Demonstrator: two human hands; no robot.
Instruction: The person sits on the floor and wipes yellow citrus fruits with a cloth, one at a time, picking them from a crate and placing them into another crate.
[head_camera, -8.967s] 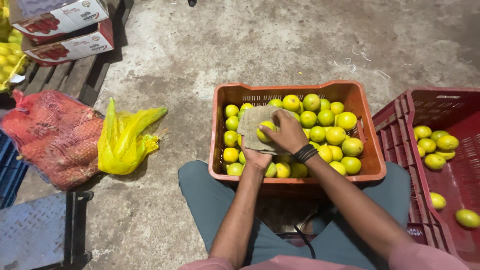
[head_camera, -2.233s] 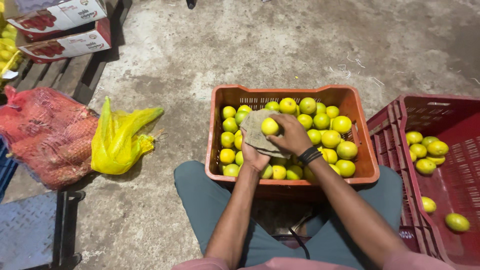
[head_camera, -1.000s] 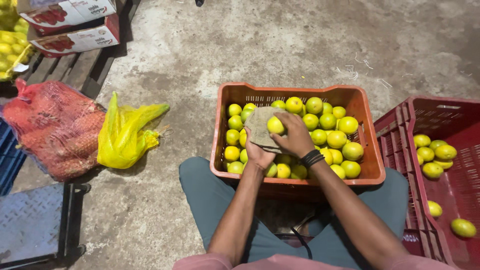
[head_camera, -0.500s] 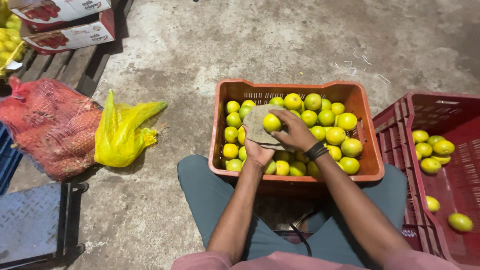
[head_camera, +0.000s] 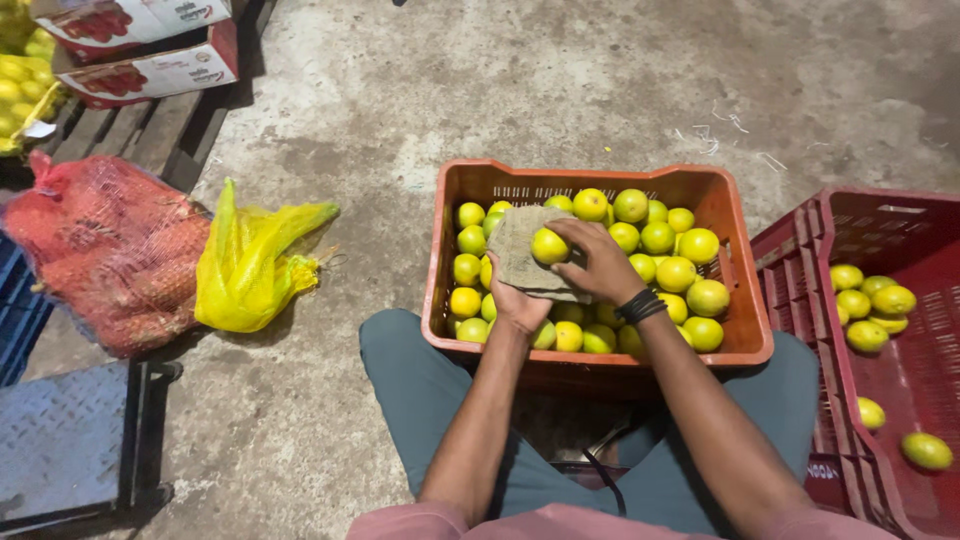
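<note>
We held grey-brown cloth (head_camera: 518, 255) spread on left hand (head_camera: 518, 303), palm up, fingers curled under it. Right hand (head_camera: 598, 265) pressed yellow-green citrus fruit (head_camera: 549, 245) into cloth, fingers closed round it. Both hands sat over orange crate (head_camera: 590, 362), full of same fruit, between our knees. Red crate (head_camera: 800, 290) stood just right, few fruits inside. Yellow bag (head_camera: 250, 265) and red mesh sack (head_camera: 105, 250) lay left on concrete floor (head_camera: 560, 90), touching.

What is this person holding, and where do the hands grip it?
The left hand holds a grey-brown cloth from underneath. The right hand presses a yellow-green citrus fruit against it, fingers curled around the fruit's right side.
</note>
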